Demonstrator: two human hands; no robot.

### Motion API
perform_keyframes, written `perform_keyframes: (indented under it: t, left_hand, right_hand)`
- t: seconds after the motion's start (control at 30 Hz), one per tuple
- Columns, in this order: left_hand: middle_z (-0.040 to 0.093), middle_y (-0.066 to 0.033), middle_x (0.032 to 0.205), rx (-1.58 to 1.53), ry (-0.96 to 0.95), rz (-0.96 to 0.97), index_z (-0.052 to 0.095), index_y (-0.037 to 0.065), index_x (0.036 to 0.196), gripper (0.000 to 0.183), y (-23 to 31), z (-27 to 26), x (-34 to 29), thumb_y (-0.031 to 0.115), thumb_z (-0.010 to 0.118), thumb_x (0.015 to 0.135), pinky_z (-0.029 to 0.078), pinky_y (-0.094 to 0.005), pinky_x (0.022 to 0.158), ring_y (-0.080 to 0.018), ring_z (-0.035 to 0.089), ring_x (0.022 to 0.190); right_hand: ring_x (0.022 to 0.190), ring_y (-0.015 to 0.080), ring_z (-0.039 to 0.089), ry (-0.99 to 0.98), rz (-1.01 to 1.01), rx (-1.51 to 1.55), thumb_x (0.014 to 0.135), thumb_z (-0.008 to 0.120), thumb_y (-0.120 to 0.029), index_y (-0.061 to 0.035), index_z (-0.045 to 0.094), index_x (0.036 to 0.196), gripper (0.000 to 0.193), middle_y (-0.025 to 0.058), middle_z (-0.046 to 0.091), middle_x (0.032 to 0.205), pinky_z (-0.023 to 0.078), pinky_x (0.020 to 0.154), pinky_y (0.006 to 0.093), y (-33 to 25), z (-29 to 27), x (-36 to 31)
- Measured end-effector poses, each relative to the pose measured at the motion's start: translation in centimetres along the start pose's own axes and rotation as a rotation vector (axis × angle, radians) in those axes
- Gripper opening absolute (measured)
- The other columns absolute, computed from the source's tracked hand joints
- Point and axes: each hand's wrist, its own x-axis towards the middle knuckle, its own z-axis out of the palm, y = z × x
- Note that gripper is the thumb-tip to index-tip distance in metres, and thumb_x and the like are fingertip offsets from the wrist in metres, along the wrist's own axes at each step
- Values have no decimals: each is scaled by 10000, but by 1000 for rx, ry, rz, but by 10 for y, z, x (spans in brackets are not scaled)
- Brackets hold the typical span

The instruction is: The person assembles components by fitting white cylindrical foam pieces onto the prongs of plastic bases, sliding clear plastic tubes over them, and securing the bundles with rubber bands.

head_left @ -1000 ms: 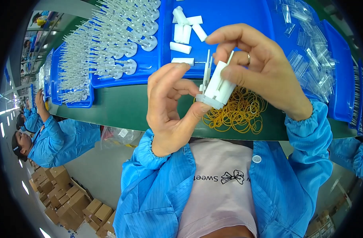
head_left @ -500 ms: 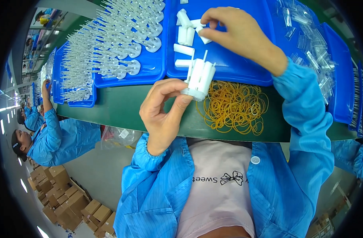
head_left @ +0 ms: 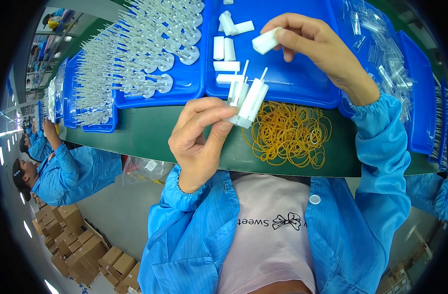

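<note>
My left hand (head_left: 200,139) pinches the round base of a white plastic holder with upright pins (head_left: 247,102), tilted above the table's front part. White blocks sit on some of its pins, and other pin tips poke out above them. Over the middle blue tray (head_left: 292,78), my right hand (head_left: 312,46) grips a single white block (head_left: 266,41) between thumb and fingers, apart from the holder. Several loose white blocks (head_left: 228,49) lie in that tray, just beyond the holder.
Yellow rubber bands (head_left: 290,134) lie heaped on the green table (head_left: 150,130). At left, a blue tray (head_left: 185,93) holds many white pronged pieces (head_left: 150,44). Clear plastic pieces (head_left: 376,39) fill another tray at right. A co-worker in blue (head_left: 72,171) stands to the left.
My right hand has lifted a white block from the loose ones and moved right and slightly nearer. The holder in my left hand has turned and tilted a little.
</note>
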Motion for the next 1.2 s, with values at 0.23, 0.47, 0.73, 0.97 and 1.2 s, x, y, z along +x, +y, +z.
perform_keyframes:
  t: [0.23,0.47,0.73,0.97,1.2]
  left_hand:
    - [604,-87,915,30,-56,34,678,10,932,177,11,5,6,-35,659,761,460,-253,700,-168,572,811]
    - [619,-80,867,90,-107,56,693,23,900,202,17,5,10,-48,679,712,459,-265,672,-182,570,778]
    - [622,-72,844,225,-166,241,692,36,912,268,12,4,16,-70,691,666,456,-281,655,-204,574,771]
    - [538,-117,1049,192,-67,289,654,26,1001,344,9,9,14,-55,717,673,478,-276,665,-163,575,776]
    - [449,-159,1150,89,13,305,531,27,1180,526,-2,13,8,2,740,698,493,-278,692,-157,575,752]
  right_hand:
    - [663,34,472,-182,139,107,916,508,-298,-58,618,1033,288,-1,595,846,396,639,172,-13,-5,-6]
    - [639,38,473,-166,234,227,915,505,-303,-54,624,1011,292,-3,588,828,394,634,166,-16,-5,-4]
    - [683,52,496,-175,139,153,891,545,-287,-61,611,906,236,-10,572,806,409,672,189,-20,5,-7]
    - [779,60,525,-169,83,141,864,590,-263,-72,591,866,191,-17,568,811,412,750,213,-20,11,-7]
    - [806,60,529,-171,231,388,847,621,-222,-60,570,831,171,-8,565,829,416,752,224,-42,33,-30]
